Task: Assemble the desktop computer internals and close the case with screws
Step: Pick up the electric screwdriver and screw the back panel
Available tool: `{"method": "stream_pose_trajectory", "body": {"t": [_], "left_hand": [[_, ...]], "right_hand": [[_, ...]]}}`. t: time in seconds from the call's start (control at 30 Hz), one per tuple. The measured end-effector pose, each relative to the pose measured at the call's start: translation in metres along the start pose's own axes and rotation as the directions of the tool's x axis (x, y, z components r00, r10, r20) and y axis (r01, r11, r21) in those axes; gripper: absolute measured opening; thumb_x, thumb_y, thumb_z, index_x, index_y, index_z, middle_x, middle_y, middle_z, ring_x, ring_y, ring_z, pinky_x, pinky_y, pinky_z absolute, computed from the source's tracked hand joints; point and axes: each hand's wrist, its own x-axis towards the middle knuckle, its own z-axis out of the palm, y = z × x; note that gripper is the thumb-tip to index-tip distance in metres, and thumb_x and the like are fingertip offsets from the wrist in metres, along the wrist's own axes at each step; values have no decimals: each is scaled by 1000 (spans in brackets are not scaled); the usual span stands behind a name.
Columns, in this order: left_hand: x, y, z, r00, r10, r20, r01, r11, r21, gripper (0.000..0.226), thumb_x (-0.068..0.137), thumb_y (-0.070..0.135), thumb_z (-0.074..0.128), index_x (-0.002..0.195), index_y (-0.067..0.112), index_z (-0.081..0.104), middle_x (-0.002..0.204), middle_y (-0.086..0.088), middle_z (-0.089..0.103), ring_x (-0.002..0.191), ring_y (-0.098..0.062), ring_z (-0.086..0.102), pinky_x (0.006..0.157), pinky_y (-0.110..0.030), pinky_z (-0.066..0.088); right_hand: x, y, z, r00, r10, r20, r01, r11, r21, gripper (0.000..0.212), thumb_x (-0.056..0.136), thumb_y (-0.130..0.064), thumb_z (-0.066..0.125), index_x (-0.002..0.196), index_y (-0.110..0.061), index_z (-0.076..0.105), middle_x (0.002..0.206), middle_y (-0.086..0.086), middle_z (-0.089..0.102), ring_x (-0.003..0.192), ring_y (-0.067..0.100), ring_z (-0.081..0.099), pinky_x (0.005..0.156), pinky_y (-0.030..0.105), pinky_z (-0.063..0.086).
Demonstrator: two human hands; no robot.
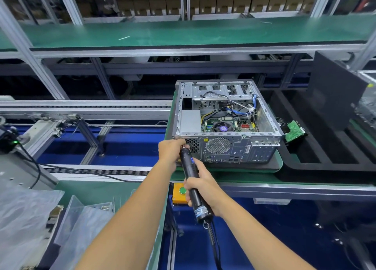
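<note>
An open desktop case (225, 145) lies on its side on a green-edged pallet, rear panel facing me, with the motherboard, fan and cables showing inside. My right hand (200, 185) grips a black electric screwdriver (191, 180) whose tip points at the left end of the rear panel by the power supply grille. My left hand (169, 152) pinches the screwdriver's tip end against the case there. The bit and any screw are hidden by my fingers. A dark side panel (335, 92) leans upright to the right.
A hard drive (294, 130) with a green board lies in the black foam tray (325, 164) right of the case. A yellow box with a green button (180, 193) sits below the pallet. Clear plastic bins (85, 214) and bags lie lower left. Roller conveyor rails (85, 106) run leftward.
</note>
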Motion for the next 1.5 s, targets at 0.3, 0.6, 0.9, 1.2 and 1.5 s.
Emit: {"method": "stream_pose_trajectory", "body": {"t": [0.3, 0.6, 0.9, 1.2, 1.5], "left_hand": [[0, -8, -2, 998, -49, 32, 54, 983, -175, 15, 94, 12, 55, 90, 4, 66, 69, -5, 72, 65, -20, 67, 77, -39, 53], [0, -8, -6, 994, -52, 98, 69, 983, -171, 19, 97, 16, 52, 97, 5, 67, 78, -4, 75, 69, -16, 69, 59, -30, 56], [3, -7, -13, 988, -56, 144, 82, 981, -176, 19, 95, 13, 51, 99, 3, 67, 81, -7, 74, 76, -20, 69, 60, -29, 54], [11, -10, -11, 989, -70, 128, 91, 981, -171, 17, 93, 14, 54, 94, 3, 67, 80, -10, 73, 71, -22, 68, 70, -33, 56], [12, -9, -11, 985, -81, 154, 118, 963, -244, 13, 91, 10, 55, 89, 0, 63, 71, -11, 67, 62, -22, 63, 66, -33, 54]], "right_hand": [[3, 0, -1, 1000, -10, 0, 10, 999, -39, 69, 70, -6, 58, 117, -53, 42, 87, 15, 54, 52, 22, 56, 50, 33, 49], [3, 3, 5, 998, -57, -28, 55, 996, -66, 68, 79, -1, 56, 113, -58, 41, 93, 17, 53, 51, 21, 56, 48, 32, 51], [7, 6, 12, 996, -51, -67, 44, 994, -95, 74, 79, -3, 56, 128, -53, 32, 94, 14, 54, 50, 20, 56, 48, 31, 51], [11, 11, 20, 991, -77, -114, 67, 993, -94, 72, 74, -7, 58, 119, -61, 42, 92, 13, 54, 49, 20, 55, 49, 32, 52], [11, 9, 20, 992, -48, -117, 37, 995, -95, 73, 73, -9, 58, 129, -52, 37, 92, 16, 53, 50, 23, 55, 49, 32, 52]]}}
